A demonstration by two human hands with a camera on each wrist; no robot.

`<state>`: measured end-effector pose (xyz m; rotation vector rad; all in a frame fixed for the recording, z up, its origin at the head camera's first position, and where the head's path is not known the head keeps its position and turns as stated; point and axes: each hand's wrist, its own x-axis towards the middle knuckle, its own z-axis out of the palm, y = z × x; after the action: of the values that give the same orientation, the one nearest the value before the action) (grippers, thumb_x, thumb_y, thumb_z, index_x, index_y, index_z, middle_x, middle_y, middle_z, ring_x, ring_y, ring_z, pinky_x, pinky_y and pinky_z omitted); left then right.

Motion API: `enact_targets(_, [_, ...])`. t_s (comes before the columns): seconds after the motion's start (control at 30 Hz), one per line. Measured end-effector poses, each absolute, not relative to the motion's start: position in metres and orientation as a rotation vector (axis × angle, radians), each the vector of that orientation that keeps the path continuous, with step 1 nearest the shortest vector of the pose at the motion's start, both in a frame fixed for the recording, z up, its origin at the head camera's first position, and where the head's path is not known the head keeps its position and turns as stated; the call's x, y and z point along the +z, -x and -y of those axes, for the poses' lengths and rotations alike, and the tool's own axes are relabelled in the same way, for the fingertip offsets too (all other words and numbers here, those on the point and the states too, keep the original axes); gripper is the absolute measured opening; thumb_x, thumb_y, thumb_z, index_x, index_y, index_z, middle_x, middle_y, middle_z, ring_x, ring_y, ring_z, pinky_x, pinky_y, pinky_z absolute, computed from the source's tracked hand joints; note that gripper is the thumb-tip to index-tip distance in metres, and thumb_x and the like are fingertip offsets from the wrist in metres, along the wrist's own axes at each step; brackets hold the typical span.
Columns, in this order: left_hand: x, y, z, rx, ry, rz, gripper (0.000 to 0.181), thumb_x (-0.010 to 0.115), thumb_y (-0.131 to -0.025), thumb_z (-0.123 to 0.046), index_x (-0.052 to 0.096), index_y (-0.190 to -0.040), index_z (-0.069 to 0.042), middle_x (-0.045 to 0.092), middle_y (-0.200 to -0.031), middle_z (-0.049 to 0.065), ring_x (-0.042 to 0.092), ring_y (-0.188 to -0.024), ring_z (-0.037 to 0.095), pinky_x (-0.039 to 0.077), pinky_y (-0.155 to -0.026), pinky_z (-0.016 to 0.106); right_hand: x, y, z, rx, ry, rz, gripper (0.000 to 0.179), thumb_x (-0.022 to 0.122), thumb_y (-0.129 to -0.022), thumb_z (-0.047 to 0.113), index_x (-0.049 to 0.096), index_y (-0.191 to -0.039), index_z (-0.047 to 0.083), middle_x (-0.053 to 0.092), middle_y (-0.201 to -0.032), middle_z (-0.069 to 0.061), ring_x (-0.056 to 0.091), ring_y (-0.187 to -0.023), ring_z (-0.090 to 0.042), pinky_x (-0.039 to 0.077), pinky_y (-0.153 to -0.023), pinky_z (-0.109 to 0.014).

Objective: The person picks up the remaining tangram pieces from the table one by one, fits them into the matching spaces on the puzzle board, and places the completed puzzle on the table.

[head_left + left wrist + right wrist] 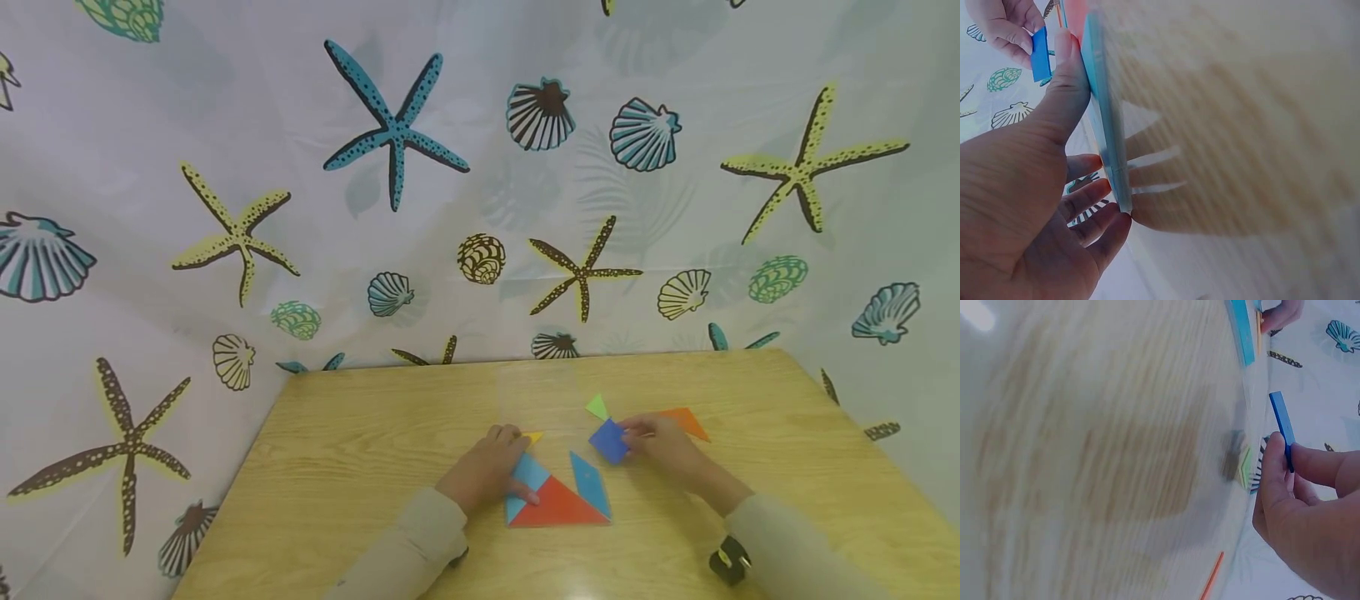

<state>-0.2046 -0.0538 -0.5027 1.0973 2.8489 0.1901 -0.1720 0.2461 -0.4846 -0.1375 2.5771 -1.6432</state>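
Note:
My right hand (667, 450) pinches a blue square tangram tile (608, 442) between thumb and fingers. In the right wrist view the blue square (1282, 422) stands on edge, raised off the wood. My left hand (483, 471) rests over the left side of a group of tiles, partly hiding it. Its thumb lies across the tiles, while the fingertips touch their outer edge in the left wrist view. This group has light blue tiles (531, 472) and a large red triangle (558, 507). Just right of it lies a light blue parallelogram (590, 485).
A yellow triangle (534, 437) pokes out beyond the left fingers. Behind the blue square lies a small green triangle (597, 407). An orange triangle (692, 423) lies past the right hand. The wooden table (360, 433) meets a shell-print curtain (450, 317) at its back and sides.

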Motion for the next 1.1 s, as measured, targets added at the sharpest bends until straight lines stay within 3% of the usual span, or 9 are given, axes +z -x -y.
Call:
enact_targets(0.3, [-0.499,0.204,0.051,0.181,-1.087,-2.854,0.095,0.054,-0.066,-0.072,0.044,-0.138,-0.011,0.043,-0.132,0.005,0.039,-0.12,0.019,0.038,-0.099,0.031,-0.486,0.177,-0.228,-1.765,0.202,-2.409,0.031,0.056,-0.091,0.003,0.053,-0.114,-0.017,0.06,-0.102,-0.02,0.061,-0.088,-0.023,0.054,-0.074,-0.03])
enact_targets(0.63, [-0.497,0.206,0.048,0.194,-1.014,-2.821,0.095,0.053,-0.067,-0.073,0.041,-0.14,-0.013,0.039,-0.135,0.003,0.036,-0.122,0.018,0.039,-0.099,0.032,-0.486,0.185,-0.201,-1.736,0.09,-2.41,0.025,0.055,-0.088,-0.004,0.056,-0.111,-0.016,0.063,-0.096,-0.021,0.063,-0.084,-0.025,0.054,-0.072,-0.033])
enact_targets(1.1, [-0.494,0.207,0.049,0.105,-1.112,-2.86,0.096,0.049,-0.068,-0.076,0.045,-0.137,-0.01,0.046,-0.128,0.005,0.041,-0.116,0.019,0.04,-0.098,0.03,-0.486,0.189,-0.166,-1.671,0.054,-2.564,0.021,0.059,-0.084,-0.007,0.061,-0.105,-0.011,0.061,-0.091,-0.015,0.062,-0.082,-0.027,0.055,-0.067,-0.031])
